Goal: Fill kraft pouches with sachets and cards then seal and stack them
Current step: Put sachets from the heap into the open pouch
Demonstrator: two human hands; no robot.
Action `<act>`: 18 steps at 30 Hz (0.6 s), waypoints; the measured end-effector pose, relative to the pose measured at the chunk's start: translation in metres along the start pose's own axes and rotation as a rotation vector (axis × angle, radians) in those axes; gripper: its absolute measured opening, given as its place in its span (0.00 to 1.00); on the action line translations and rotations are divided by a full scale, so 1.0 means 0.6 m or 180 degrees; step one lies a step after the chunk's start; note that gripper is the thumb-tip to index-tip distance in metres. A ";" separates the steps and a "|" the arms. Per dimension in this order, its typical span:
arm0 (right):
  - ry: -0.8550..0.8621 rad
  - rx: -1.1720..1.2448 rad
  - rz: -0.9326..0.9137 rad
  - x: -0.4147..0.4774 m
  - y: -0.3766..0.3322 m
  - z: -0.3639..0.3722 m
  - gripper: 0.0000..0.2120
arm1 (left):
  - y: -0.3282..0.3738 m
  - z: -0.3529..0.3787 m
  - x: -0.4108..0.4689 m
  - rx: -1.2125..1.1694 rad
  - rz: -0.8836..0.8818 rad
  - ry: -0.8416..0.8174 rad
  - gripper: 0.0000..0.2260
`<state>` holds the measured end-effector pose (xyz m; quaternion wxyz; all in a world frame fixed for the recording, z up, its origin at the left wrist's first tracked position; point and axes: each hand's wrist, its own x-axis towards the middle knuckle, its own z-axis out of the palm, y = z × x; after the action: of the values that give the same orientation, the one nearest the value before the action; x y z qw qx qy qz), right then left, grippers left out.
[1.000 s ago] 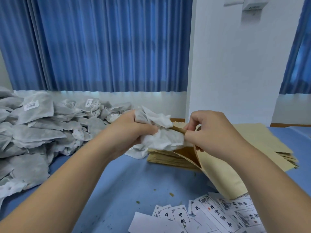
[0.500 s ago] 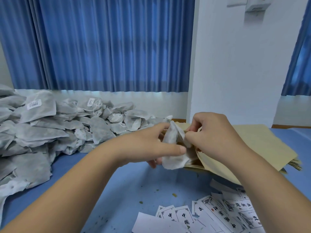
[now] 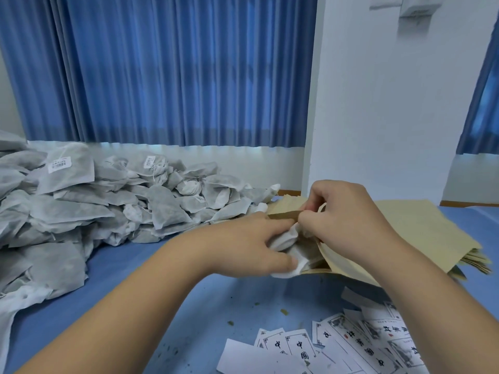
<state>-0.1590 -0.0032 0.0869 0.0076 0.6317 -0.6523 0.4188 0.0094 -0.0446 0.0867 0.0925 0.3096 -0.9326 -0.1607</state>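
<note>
My right hand [image 3: 345,220] pinches the upper lip of a kraft pouch [image 3: 348,268] and holds its mouth open above the table. My left hand [image 3: 248,244] grips white sachets [image 3: 286,244] with thumb and fingers, and they sit partly inside the pouch mouth. Only a crumpled white end of the sachets shows between the two hands. The pouch lies over a stack of flat kraft pouches [image 3: 421,225].
A large heap of grey-white sachets [image 3: 108,209] covers the left of the blue table [image 3: 189,306]. Printed cards [image 3: 351,344] lie scattered at the near right. A white wall pillar stands behind the stack, blue curtains behind the heap.
My left hand has pushed the sachets rightward and deeper into the pouch mouth; less white shows now. My right hand has kept its pinch on the pouch lip.
</note>
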 end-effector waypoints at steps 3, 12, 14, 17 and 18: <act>0.0026 0.0012 0.0036 0.002 0.004 -0.002 0.04 | -0.002 -0.003 0.002 -0.0287 0.0084 0.0239 0.14; -0.0055 -0.0308 -0.0089 0.002 0.008 -0.001 0.04 | -0.008 0.077 0.052 -0.0306 0.0611 0.1082 0.13; -0.0061 -0.0352 -0.0015 0.004 0.014 -0.004 0.05 | -0.018 0.089 0.055 -0.0638 0.0759 0.1184 0.10; -0.0056 -0.0285 0.0097 0.005 0.019 -0.008 0.04 | -0.039 0.098 0.059 -0.1009 0.0701 0.1545 0.18; -0.0042 -0.0276 0.0117 0.005 0.020 -0.008 0.04 | -0.047 0.097 0.058 -0.1042 0.0642 0.1756 0.18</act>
<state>-0.1723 -0.0048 0.0855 0.0229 0.6214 -0.6813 0.3861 -0.0183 -0.0728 0.0251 0.4054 0.2286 -0.8602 -0.2085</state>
